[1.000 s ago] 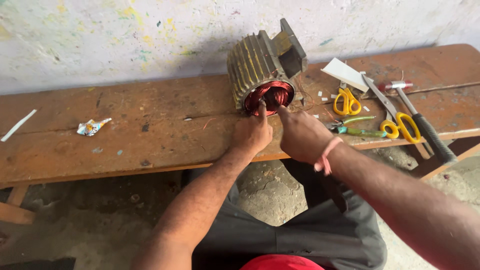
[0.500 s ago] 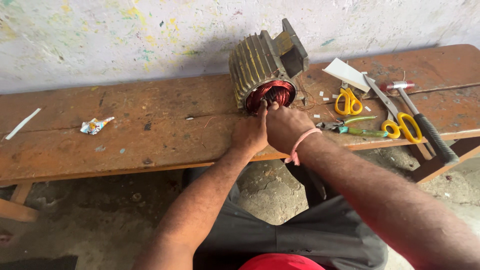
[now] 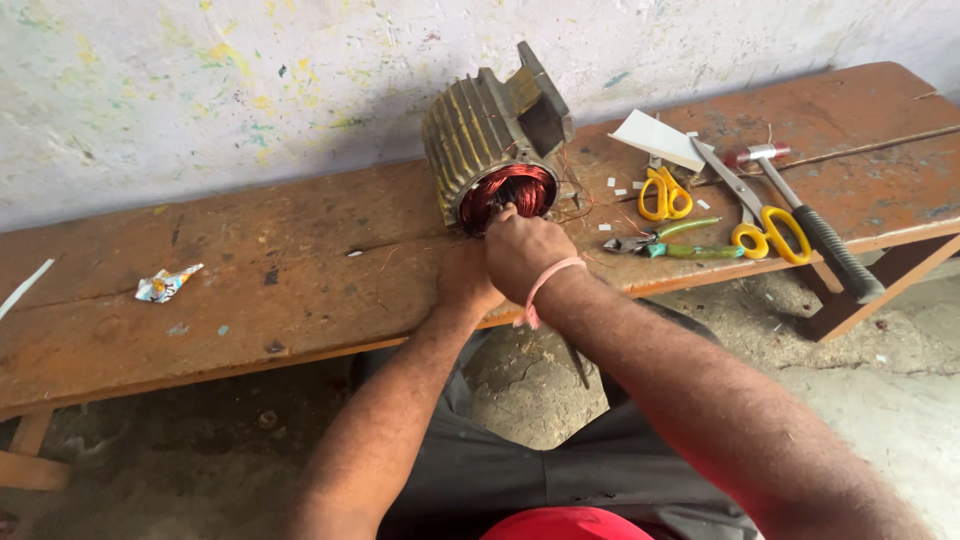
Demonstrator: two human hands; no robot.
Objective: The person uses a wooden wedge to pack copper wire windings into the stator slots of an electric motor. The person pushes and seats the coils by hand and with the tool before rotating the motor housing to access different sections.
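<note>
On the wooden bench (image 3: 250, 300), the right hand (image 3: 525, 250) pinches at the copper windings (image 3: 515, 188) in the stator (image 3: 490, 135) mouth, the left hand (image 3: 468, 280) half hidden beneath, grip unclear; a hard tug could nick enamel or snap thin wire.

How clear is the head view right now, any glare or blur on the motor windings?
Head view: soft, even daylight with no glare; the copper windings look sharp; the right hand covers the left hand and the stator's lower opening; edges bend slightly.
</note>
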